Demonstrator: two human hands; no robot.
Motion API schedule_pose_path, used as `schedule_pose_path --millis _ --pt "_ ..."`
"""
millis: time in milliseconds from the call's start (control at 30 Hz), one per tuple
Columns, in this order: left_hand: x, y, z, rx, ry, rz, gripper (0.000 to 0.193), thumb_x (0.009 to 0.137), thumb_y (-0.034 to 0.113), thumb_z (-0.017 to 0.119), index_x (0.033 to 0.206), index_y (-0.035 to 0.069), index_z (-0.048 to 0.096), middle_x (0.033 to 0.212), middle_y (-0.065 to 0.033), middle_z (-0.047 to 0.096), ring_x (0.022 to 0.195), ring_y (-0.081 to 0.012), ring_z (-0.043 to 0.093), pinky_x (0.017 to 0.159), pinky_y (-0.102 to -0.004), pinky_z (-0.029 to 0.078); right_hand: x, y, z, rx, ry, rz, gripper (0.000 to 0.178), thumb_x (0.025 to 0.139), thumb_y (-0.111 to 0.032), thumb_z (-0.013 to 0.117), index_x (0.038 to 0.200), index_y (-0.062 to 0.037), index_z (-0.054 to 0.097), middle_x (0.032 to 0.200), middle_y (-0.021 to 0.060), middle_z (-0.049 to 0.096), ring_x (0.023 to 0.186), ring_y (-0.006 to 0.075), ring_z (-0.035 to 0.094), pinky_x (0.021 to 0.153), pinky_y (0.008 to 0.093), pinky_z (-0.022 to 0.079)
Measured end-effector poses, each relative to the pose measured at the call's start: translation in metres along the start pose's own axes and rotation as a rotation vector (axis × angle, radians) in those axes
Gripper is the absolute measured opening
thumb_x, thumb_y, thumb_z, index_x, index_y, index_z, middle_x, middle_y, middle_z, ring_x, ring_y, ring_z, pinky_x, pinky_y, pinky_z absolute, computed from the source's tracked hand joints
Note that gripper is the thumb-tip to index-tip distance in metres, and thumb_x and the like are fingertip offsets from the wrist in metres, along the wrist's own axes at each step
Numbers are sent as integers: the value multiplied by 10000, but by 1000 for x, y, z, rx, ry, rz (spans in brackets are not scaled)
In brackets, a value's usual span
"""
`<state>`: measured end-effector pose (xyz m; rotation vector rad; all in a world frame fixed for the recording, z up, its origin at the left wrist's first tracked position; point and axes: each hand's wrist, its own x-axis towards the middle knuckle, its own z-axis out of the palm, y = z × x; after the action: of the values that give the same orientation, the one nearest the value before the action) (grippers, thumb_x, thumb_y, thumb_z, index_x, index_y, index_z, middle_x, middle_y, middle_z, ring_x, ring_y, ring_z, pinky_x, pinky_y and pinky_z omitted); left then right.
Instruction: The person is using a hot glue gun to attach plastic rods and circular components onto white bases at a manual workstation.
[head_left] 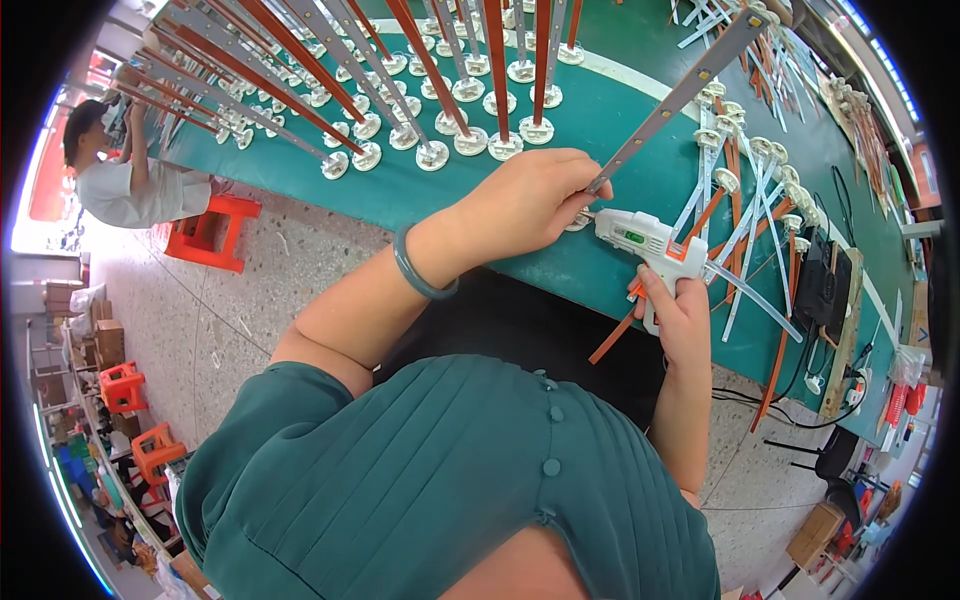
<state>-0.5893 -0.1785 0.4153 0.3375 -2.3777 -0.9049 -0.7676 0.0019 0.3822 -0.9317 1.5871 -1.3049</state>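
Speckled grey floor (240, 320) spreads around a green tabletop (390, 200), and from where I stand, going by the head view, the worker sits close up against its near edge. Over that edge the left hand (530, 200) pinches a grey strip (680, 105) dotted with small yellowish squares, gripping it near its lower end. The strip's long axis slants steeply, its free end pointing up and to the right. Just by its foot a white disc (578, 222) peeks out under the fingers; whether the two touch I can't tell. The right hand (678, 315) is wrapped around the handle of a white glue gun (650, 240), its nozzle aimed left at the strip's foot, while a clear glue stick (755, 301) pokes out behind, sloping down to the right. A red-brown strip (612, 338) juts past the table edge below the gun. As for containers, cardboard boxes (108, 342) are stacked off to the left and another box (815, 535) sits at lower right; their contents don't show. Rows of standing strips (497, 70) on round white bases (470, 141) crowd the far side, and a loose pile of strips (750, 225) lies close beyond the gun, near a black device (825, 285). Farther left, another person (140, 190) in a pale top sits on an orange-red stool (213, 235).
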Motion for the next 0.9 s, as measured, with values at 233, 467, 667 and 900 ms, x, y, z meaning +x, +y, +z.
schedule_pose_path --millis 233,467,667,900 --pt "-2 -1 -1 -17 3 2 90 852 6 626 939 25 631 898 -131 646 850 -335 637 729 -405 521 1 1 -1 8 -12 -6 290 938 -162 618 1135 52 618 789 51 646 587 86 550 551 244 414" --pt "-6 -2 -16 12 -22 22 147 858 -14 629 991 26 677 897 -108 687 804 -289 680 715 -351 542 -2 10 -11 99 -4 6 313 959 -153 591 1192 56 584 882 87 675 617 101 576 566 245 441" --pt "0 -7 -11 45 268 -53 154 868 1 618 1013 21 667 900 -136 646 820 -322 648 702 -391 516 -6 17 -22 313 -10 -115 346 976 -145 537 1237 83 533 1044 174 679 677 144 604 633 272 492" --pt "10 -30 3 98 315 -124 346 870 -20 648 1212 27 623 991 -136 670 862 -238 679 759 -330 567 -8 24 -25 388 -4 -147 364 977 -146 529 1251 94 505 1052 207 660 681 171 612 627 272 500"
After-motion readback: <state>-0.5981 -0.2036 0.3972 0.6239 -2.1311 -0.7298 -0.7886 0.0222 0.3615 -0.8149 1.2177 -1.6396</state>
